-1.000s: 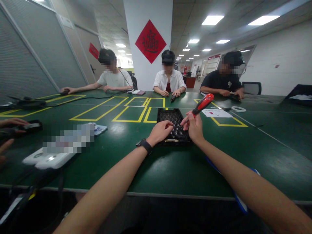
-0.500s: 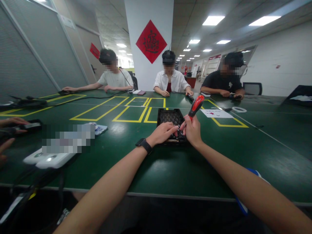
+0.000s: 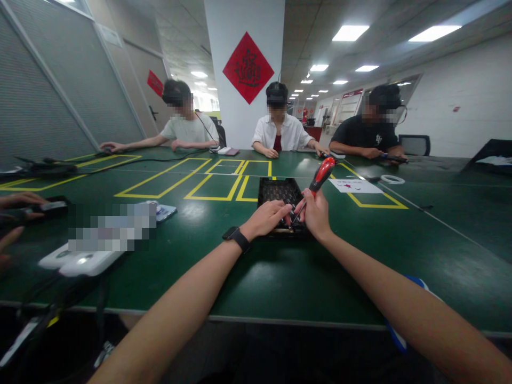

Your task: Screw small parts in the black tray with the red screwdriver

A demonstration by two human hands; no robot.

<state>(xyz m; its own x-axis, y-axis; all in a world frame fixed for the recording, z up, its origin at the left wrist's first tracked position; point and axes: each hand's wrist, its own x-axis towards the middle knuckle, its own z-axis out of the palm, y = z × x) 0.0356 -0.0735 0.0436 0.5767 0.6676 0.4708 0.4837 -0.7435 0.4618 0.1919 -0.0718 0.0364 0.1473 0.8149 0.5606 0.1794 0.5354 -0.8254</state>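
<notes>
A black open case [image 3: 276, 188] with dark, uneven parts inside lies on the table in front of me. My right hand [image 3: 318, 214] is closed round the shaft of a screwdriver [image 3: 323, 173], just below its red and black handle. The handle leans up to the right, and the thin shaft slants down to the left into the near part of the case. My left hand [image 3: 268, 216] lies over the case's left side, fingers bent together close to the screwdriver's tip. What those fingertips hold, if anything, is too small to make out.
Yellow tape rectangles mark the green table [image 3: 192, 277]. White devices [image 3: 94, 261] with cables lie at left, beside another person's hands [image 3: 20, 202]. A paper sheet [image 3: 352, 186] and tape roll [image 3: 392, 180] lie at right. Several people sit across.
My hands and the screwdriver stay almost in place, with only a slight shift at the fingertips. Across the table, the middle person's hand and the right person's hands have moved a little right.
</notes>
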